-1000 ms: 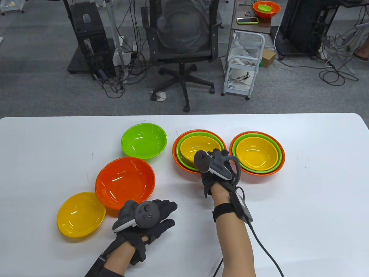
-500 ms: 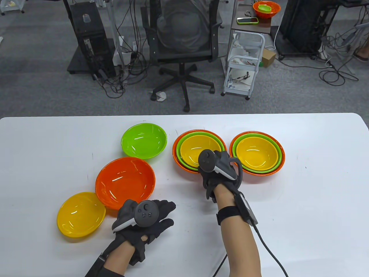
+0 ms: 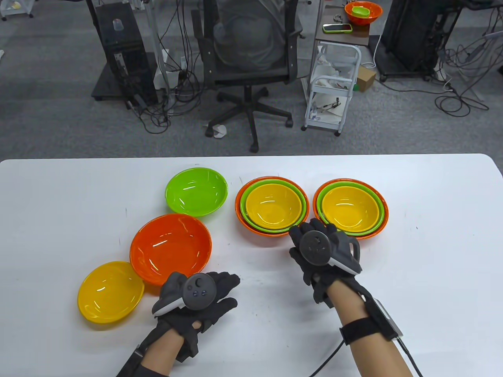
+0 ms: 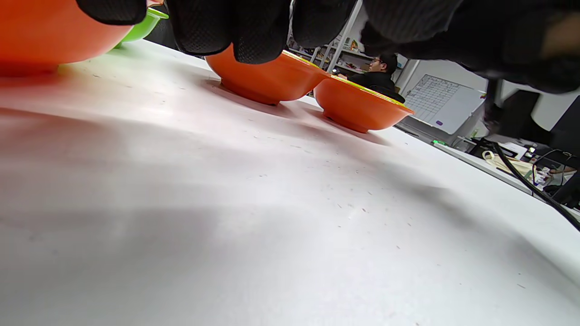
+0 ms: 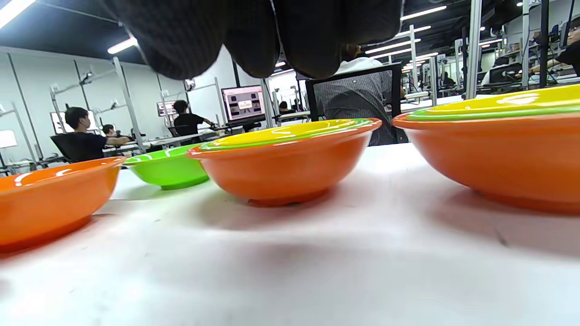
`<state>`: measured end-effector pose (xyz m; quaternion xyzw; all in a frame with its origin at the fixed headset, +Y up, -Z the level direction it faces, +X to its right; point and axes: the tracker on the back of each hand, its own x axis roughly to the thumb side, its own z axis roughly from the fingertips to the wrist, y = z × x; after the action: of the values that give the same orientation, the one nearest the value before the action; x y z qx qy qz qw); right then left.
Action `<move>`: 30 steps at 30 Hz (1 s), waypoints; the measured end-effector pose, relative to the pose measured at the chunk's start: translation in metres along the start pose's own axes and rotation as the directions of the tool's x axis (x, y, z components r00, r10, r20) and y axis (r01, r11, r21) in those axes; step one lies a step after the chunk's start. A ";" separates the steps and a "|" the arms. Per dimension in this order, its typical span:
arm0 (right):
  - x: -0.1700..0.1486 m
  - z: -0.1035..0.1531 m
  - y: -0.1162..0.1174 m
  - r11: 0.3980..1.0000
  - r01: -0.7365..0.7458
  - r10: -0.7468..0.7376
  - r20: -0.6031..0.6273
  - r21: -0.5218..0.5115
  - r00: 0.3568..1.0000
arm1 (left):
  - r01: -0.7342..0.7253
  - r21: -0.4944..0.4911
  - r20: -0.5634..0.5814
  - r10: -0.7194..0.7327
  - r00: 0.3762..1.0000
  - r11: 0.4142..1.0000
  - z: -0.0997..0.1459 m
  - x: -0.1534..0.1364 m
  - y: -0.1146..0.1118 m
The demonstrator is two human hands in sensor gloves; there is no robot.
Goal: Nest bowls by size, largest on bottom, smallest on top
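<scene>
Sitting finished right of the loose orange bowl (image 3: 171, 248) are two nested stacks (image 3: 272, 205), while loose green (image 3: 196, 191) and yellow (image 3: 111, 291) bowls await both empty, unclenched hands (image 3: 198, 297).

- Bench (image 3: 432, 275), near right: bare white surface, open passage.
- Far row: green bowl (image 3: 196, 191), left nested stack (image 3: 272, 205) and right nested stack (image 3: 350, 208); narrow gaps between.
- Near left: orange bowl (image 3: 170, 248) touching yellow bowl (image 3: 110, 292), blocking that corner.
</scene>
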<state>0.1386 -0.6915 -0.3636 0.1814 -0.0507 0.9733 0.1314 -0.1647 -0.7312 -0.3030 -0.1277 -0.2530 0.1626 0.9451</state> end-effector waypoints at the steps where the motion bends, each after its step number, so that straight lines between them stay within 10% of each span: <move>1: -0.004 0.011 0.000 1.000 0.005 -0.005 0.005 -0.001 1.000 | 0.003 -0.001 0.000 -0.003 1.000 1.000 0.000 0.000 0.000; 8: -0.031 0.059 0.005 0.997 0.076 -0.076 0.020 -0.029 0.997 | 0.020 -0.011 -0.017 -0.021 1.000 1.000 -0.002 0.001 -0.002; 30: -0.032 0.068 -0.003 0.983 0.174 -0.173 0.014 -0.063 0.985 | -0.110 0.040 -0.016 0.111 0.994 0.993 -0.001 0.001 0.010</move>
<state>0.1914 -0.7059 -0.3123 0.1850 -0.0665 0.9552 0.2212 -0.1653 -0.7220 -0.3068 -0.1246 -0.2340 0.2184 0.9392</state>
